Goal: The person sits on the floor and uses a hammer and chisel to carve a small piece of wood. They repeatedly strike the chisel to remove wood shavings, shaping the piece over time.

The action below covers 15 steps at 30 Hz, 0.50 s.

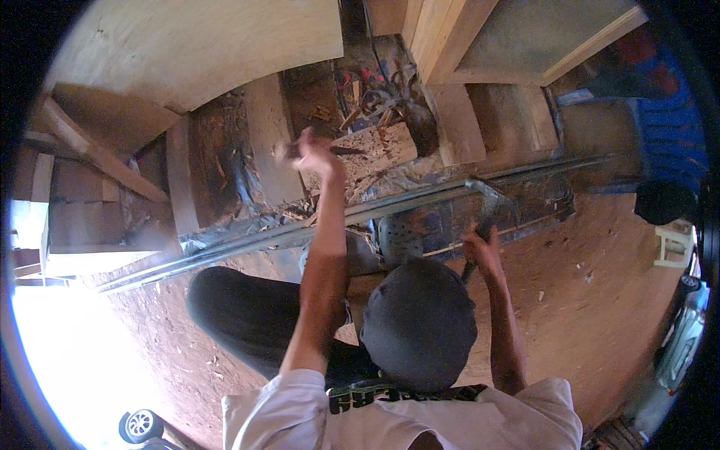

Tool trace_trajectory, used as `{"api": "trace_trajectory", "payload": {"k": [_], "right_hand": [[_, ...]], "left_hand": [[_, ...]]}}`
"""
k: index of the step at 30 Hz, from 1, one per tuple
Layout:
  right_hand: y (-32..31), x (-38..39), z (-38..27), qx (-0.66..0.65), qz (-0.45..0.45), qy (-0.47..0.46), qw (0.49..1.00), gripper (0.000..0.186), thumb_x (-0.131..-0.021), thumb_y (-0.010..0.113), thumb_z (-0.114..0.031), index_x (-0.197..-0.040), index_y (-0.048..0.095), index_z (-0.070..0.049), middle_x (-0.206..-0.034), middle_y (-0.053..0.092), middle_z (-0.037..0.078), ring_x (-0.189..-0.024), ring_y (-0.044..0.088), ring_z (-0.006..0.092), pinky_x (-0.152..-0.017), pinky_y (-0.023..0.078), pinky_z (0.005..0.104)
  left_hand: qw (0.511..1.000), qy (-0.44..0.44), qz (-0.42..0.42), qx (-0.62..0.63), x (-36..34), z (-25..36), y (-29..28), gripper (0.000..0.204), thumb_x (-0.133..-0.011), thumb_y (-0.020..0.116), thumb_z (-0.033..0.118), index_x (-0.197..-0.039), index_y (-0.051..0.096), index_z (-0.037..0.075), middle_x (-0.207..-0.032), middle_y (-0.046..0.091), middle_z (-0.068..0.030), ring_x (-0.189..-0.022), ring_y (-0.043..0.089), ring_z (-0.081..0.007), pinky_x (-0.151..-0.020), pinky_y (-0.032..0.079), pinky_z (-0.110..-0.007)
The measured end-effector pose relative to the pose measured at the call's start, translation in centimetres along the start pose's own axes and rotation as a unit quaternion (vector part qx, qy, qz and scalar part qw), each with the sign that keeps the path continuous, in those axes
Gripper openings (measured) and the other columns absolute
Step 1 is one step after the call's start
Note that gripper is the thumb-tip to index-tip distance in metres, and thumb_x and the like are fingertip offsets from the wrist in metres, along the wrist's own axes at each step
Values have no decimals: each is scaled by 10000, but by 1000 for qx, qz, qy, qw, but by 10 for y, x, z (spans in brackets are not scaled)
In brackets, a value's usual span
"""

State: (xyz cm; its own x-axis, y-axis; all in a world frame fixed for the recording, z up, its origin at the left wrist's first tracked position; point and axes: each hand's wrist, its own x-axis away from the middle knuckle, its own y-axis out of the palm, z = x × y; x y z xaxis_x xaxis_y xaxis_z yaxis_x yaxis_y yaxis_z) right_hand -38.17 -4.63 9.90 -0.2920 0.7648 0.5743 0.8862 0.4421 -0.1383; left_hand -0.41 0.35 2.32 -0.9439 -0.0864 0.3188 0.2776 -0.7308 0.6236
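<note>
My left hand [311,150] is raised above a rough wooden block [379,146] and is closed around a small dark tool; motion blur hides what kind. My right hand [480,251] is lower, wrapped around a dark handle [471,268] just below a grey metal bracket [486,196]. The bracket sits on long grey metal rails [247,244] that run from lower left to upper right across a low, dirty workbench. A perforated metal plate [405,232] lies under the rails, between my two arms. My dark cap and white shirt fill the lower middle.
Pale plywood sheets [202,45] and wooden planks [457,124] lie beyond the bench, with scrap tools [375,90] between them. Blue plastic items [671,127], a white stool [670,246] and a car [682,330] are at right. The floor [592,315] is red dirt. A wheel [139,424] shows at bottom left.
</note>
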Motion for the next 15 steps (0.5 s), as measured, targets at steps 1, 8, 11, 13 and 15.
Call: {"api": "trace_trajectory", "payload": {"k": [1,8,11,13,15], "right_hand": [[0,3,7,-5,3,16,1000,238,-813,645,-114,-958,457,-103,-583,414,-29,-471,395,87,-436,320,275],[-8,4,12,126,-23,10,992,277,-800,664,-164,-967,459,-82,-616,452,-9,-490,431,106,-434,351,289],[7,2,-5,227,-23,-46,973,380,-769,696,-207,-1025,468,-42,-714,517,40,-601,510,154,-518,426,315],[22,6,-26,237,-33,-50,970,464,-742,714,-191,-1105,488,-11,-867,571,87,-780,556,207,-685,448,342],[34,20,-51,190,-59,-15,980,575,-709,729,-132,-1225,526,20,-1091,631,144,-1041,590,279,-944,438,376]], "left_hand": [[999,-4,14,39,-9,25,4,302,-805,616,28,-1045,445,94,-711,486,-22,-654,485,-117,-598,424,-245],[935,102,-331,-79,20,25,-2,167,-879,569,147,-1022,514,80,-919,582,-35,-771,547,-181,-577,464,-286],[927,22,-341,-154,24,-17,-16,160,-828,595,97,-951,502,58,-878,581,-49,-769,565,-178,-684,468,-303],[916,-38,-347,-198,27,-35,-21,167,-796,609,75,-916,498,45,-861,585,-57,-767,575,-176,-734,471,-312],[903,38,-386,-185,34,-38,-22,182,-769,617,75,-905,504,33,-864,596,-63,-764,581,-174,-745,472,-315]]}}
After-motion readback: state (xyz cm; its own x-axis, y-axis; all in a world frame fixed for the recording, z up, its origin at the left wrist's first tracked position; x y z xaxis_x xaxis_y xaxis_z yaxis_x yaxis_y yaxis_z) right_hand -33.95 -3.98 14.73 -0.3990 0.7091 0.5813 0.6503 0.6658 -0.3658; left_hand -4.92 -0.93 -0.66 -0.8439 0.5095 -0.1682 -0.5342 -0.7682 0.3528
